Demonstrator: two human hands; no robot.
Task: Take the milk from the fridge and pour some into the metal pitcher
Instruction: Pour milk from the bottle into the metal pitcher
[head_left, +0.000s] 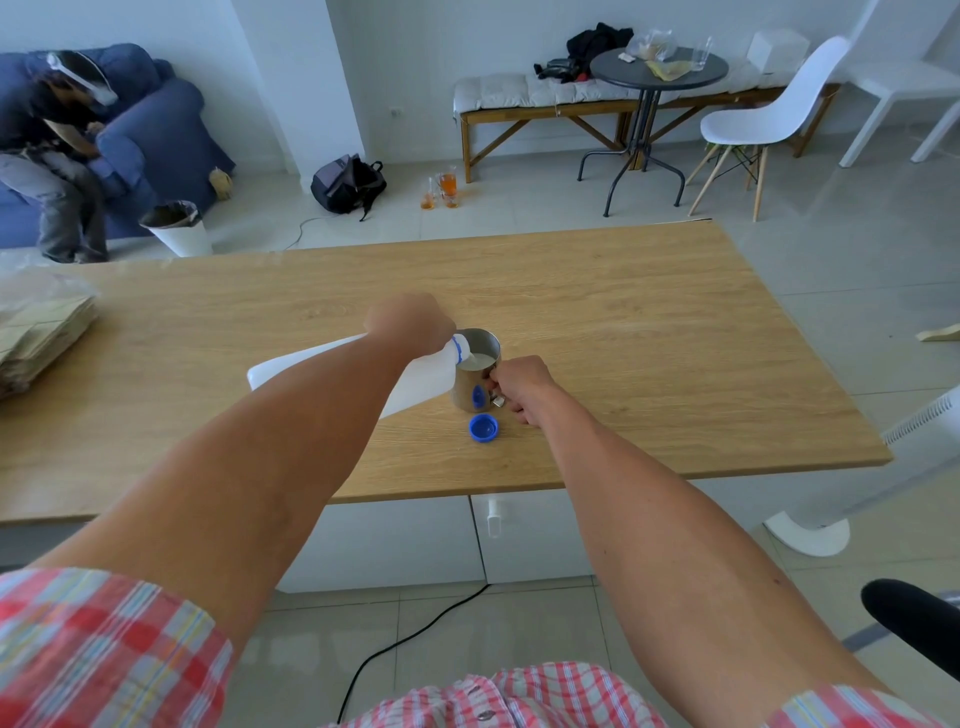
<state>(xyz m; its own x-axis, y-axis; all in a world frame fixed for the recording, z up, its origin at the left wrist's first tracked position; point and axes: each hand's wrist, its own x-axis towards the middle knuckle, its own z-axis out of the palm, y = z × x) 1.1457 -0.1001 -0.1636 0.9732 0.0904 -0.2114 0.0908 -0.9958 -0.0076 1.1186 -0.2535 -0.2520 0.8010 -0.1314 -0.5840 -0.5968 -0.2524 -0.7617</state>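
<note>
A white plastic milk jug (415, 382) is tipped on its side over the wooden table (623, 322), its blue-ringed mouth resting over the rim of the metal pitcher (475, 382). My left hand (410, 325) grips the jug near its neck. White milk shows inside the pitcher. My right hand (522, 387) is closed on the pitcher's handle at its right side. The jug's blue cap (484, 428) lies loose on the table just in front of the pitcher.
A stack of brown paper bags (41, 332) in plastic sits at the table's left edge. Beyond the table are a white bin (179, 228), a backpack (348, 183), a seated person on a blue sofa, a round dark table (658, 70) and a white chair (769, 117).
</note>
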